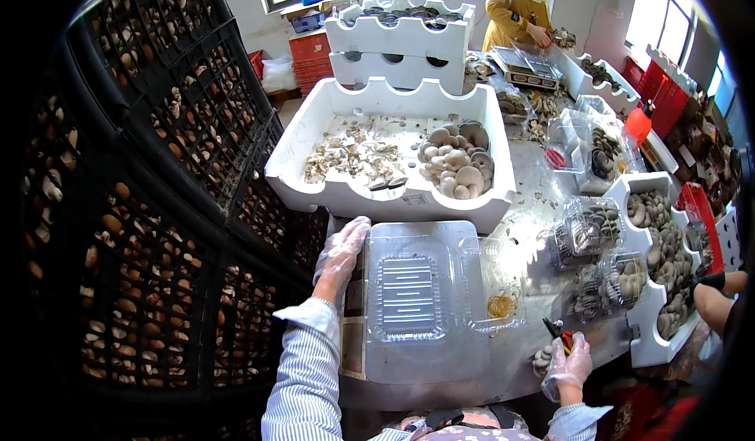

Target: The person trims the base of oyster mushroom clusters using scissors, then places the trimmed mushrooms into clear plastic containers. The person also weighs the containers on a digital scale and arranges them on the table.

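My left hand [342, 249], in a clear plastic glove, reaches along the left edge of a translucent plastic tray [427, 358]. Its fingers are extended and nothing shows in them. On the tray lies a clear plastic clamshell container [411, 290], its lid [495, 281] folded out to the right. Yellow rubber bands [502, 306] show at the lid. My right hand [570, 365], gloved too, grips pruning snips [565, 342] with red and yellow handles, blades pointing up and left. Beside it, partly hidden, is a small cluster of oyster mushrooms [542, 359] on the metal table [525, 205].
Ahead stands a white foam crate [383, 199] holding trimmings [354, 158] and oyster mushrooms [457, 160]. Black crates [218, 222] of mushroom logs rise at left. Filled clamshells [590, 228] and another mushroom-filled foam crate [640, 346] are at right. A co-worker [516, 10] stands beyond.
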Demonstrator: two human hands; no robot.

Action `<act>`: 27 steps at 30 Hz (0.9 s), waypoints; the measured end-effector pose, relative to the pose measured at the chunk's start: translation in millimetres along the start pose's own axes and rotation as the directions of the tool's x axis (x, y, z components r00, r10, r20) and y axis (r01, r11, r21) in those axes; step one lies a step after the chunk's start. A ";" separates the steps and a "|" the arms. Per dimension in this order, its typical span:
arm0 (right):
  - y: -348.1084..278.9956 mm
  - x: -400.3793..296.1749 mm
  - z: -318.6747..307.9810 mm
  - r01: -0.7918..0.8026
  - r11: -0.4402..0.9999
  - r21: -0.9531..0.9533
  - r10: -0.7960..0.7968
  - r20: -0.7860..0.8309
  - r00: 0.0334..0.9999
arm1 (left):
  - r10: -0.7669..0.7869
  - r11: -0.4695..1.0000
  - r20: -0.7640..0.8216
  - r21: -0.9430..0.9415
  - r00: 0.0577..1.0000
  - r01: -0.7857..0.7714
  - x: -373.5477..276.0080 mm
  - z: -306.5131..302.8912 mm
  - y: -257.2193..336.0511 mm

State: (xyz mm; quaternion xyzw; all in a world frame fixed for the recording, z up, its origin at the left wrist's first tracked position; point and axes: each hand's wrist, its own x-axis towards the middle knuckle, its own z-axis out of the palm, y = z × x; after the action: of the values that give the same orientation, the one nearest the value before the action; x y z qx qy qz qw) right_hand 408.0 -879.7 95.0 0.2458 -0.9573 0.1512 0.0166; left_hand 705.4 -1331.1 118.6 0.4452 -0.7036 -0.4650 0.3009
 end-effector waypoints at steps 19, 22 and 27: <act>-13.2 -41.6 4.2 0.019 0.592 0.805 -0.169 0.101 0.980 | -0.172 0.905 0.068 0.405 0.983 0.131 8.2 -36.3 -112.4; -1.6 -54.0 44.3 -0.410 0.585 0.700 -0.286 0.650 0.704 | -0.100 0.949 -0.037 0.298 0.994 0.106 -15.8 -46.7 -123.8; -80.4 -72.6 44.1 -0.895 0.399 0.198 -0.370 0.928 0.041 | -0.370 0.867 -0.221 0.265 0.902 0.421 -50.7 -48.1 -137.3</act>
State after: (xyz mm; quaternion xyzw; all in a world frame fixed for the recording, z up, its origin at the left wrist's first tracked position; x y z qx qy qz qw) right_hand 511.9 -926.1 67.9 -0.0008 -0.5055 0.3933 -0.7680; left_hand 814.7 -1327.2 10.2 0.6580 -0.6334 -0.3639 0.1826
